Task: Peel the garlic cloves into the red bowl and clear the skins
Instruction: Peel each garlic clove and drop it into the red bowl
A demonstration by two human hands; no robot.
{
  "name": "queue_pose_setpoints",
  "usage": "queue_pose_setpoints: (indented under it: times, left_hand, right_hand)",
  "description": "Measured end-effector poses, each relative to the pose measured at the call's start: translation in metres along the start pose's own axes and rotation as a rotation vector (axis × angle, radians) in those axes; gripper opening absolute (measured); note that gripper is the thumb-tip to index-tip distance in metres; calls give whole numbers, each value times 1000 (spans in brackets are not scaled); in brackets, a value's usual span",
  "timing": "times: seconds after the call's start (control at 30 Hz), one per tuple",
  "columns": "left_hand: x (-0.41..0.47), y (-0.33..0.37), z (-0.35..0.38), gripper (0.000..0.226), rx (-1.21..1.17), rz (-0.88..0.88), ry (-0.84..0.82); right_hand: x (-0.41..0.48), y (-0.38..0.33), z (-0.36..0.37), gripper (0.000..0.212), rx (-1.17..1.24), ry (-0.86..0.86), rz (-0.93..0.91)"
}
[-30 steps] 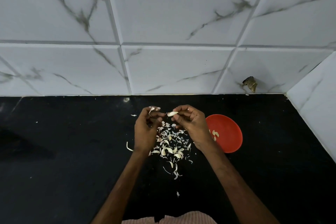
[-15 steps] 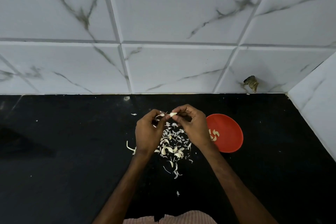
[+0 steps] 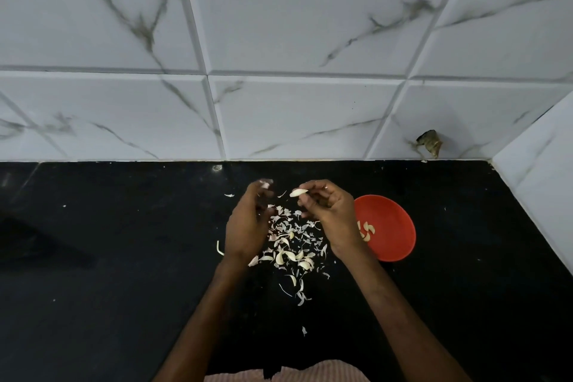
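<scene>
Garlic clove (image 3: 298, 192): one pale clove was pinched at the fingertips of the right hand (image 3: 330, 214). That hand's fingers were curled around it, and the clove poked out toward the left hand (image 3: 246, 226). The two hands were up over the counter, close together but not touching. The left hand looked a bit blurry. Its fingers were curled too, and it pinched one small bit of skin (image 3: 266, 184) at its tips.

Under and between the two hands lay a pile of skins (image 3: 294, 245), too many to count, with some whole cloves mixed in. A few scraps lay apart from the pile: one far scrap (image 3: 229, 195) beyond the left hand, one curved scrap (image 3: 219, 248) beside the left wrist, and one near scrap (image 3: 304, 331) between the arms.

Just to the right of the right wrist sat one red bowl (image 3: 393, 245). In it lay the peeled cloves (image 3: 367, 230), three or four; the wrist hid part of them.

All of this was on a black counter (image 3: 124, 257). Behind it stood a white tiled wall (image 3: 279, 25) with one dark chipped spot (image 3: 429, 144) low down on the right.
</scene>
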State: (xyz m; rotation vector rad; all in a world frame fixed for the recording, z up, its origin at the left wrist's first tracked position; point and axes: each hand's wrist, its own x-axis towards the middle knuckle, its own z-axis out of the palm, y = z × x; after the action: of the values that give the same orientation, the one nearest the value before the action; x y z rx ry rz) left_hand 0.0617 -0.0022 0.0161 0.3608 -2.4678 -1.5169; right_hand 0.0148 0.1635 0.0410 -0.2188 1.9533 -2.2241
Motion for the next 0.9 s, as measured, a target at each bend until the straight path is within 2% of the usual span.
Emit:
queue_pose_setpoints:
  times: [0.07,0.1,0.13,0.17,0.2,0.23,0.27,0.37,0.4,0.5,0.57,0.67,0.77,0.9]
  left_hand:
    - [-1,-4,-3,6,361,5,-25]
    - [-2,-4,-2,22,454,10,-26]
    - [0,-6,-1,26,498,25,-45]
    - [0,-6,0,17,549,63,-82]
    - [0,-6,0,20,574,124,-113]
    - [1,-5,1,40,640,156,-172]
    - [2,-6,2,49,630,172,-185]
    - [3,2,-2,23,527,119,-61]
    - [3,2,-1,23,497,122,-43]
    - [-1,12,-2,40,360,143,-56]
    - [-1,17,-3,30,184,139,-7]
    - [-2,26,-3,16,59,153,-10]
    - [-3,34,-3,22,70,180,-42]
    - [-2,36,-2,12,181,215,-72]
  right_hand:
    - [-1,1,1,16,82,11,69]
    - [-2,1,1,14,117,17,100]
    - [-3,1,2,12,150,26,124]
    - [-3,0,3,11,175,37,138]
    - [-4,0,4,11,189,46,145]
    - [-4,-1,5,12,196,53,147]
    - [-4,-2,6,12,197,58,146]
    - [-3,-3,7,6,173,74,143]
    - [-3,-4,7,5,163,81,143]
    - [-3,-5,7,3,132,85,133]
    - [-2,-5,6,4,73,82,98]
    - [0,-5,4,5,-26,65,36]
    - [1,-5,3,7,-75,49,-7]
    - [1,-6,0,12,-151,-10,-53]
